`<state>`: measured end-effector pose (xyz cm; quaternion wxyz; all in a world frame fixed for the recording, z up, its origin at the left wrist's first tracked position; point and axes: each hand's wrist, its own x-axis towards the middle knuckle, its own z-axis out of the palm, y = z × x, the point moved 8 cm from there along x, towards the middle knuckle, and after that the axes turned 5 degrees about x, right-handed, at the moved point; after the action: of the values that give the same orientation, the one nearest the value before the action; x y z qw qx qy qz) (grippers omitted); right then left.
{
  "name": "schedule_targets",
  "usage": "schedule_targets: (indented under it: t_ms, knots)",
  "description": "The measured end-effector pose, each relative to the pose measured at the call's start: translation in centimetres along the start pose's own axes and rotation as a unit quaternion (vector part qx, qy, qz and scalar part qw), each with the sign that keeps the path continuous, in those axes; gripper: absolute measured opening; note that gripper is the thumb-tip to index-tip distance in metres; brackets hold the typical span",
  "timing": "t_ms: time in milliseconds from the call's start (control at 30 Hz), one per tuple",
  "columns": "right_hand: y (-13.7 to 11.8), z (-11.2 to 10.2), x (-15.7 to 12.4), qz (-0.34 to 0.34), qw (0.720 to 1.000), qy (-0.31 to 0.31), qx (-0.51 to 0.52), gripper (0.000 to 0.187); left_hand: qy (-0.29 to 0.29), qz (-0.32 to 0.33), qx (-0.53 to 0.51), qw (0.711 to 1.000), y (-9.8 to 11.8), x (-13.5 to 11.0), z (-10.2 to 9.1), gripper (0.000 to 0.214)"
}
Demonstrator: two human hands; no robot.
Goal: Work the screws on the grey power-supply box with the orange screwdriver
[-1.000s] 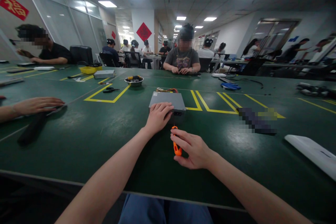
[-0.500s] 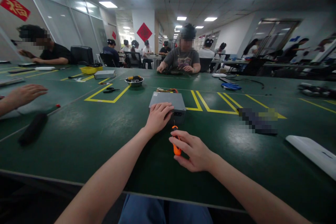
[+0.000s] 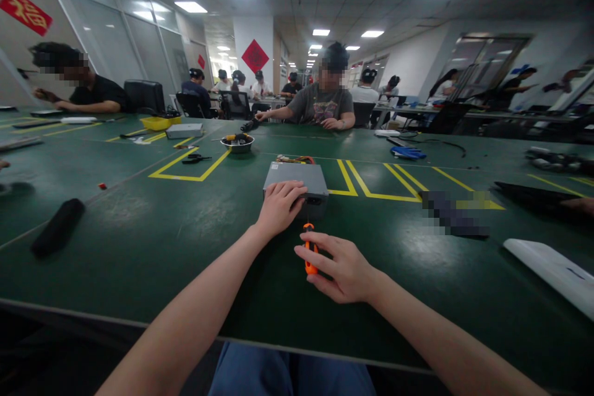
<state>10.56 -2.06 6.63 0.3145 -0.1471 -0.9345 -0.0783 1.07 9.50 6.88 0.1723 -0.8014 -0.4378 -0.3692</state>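
open-plan workshop under ceiling panel lights, with a long dark green bench [image 3: 139, 247] marked in yellow tape outlines [image 3: 185, 176] running across the frame. a grey sheet-metal box [image 3: 290, 177], probably a power supply unit, sits square on the bench at centre frame, between the taped outlines. a bundle of coloured wires [image 3: 296, 159] lies just behind it. the left hand [image 3: 279, 209] is open and rests palm down on the near part of the box top, fingers spread towards its far edge. the right hand [image 3: 338, 271] is just in front of the box, fingers curled over an orange-handled screwdriver [image 3: 310, 249]; the hand appears to be grasping it, though its shaft is hard to make out. judged from appearance, the box will be stiff and fairly heavy for its size, with smooth metal faces, so it is best taken by its long sides. the screwdriver should be light and is best held by the handle. farther up the bench are a steel bowl of small tools [image 3: 237, 144] and a co-worker in a grey t-shirt [image 3: 320, 105].
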Motion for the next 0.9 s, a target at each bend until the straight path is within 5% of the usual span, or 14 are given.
schedule_targets:
  t_ms: [267, 500, 733, 900]
  knots:
    - [0.54, -0.19, -0.12, 0.012, 0.996, 0.069, 0.058, 0.036, 0.001, 0.001, -0.002, 1.0, 0.02, 0.03, -0.02, 0.021]
    - [0.01, 0.26, 0.0, 0.0, 1.0, -0.011, 0.018, 0.036, 0.003, 0.003, -0.002, 1.0, 0.03, 0.0, 0.0, 0.021]
    - [0.31, 0.03, -0.15, 0.005, 0.998, 0.051, 0.043, 0.033, 0.002, 0.001, -0.005, 1.0, -0.04, -0.01, 0.05, 0.021]
    - [0.31, 0.08, -0.16, 0.015, 0.999, 0.022, 0.039, 0.041, 0.0, -0.002, -0.003, 1.0, 0.01, 0.02, -0.02, 0.022]
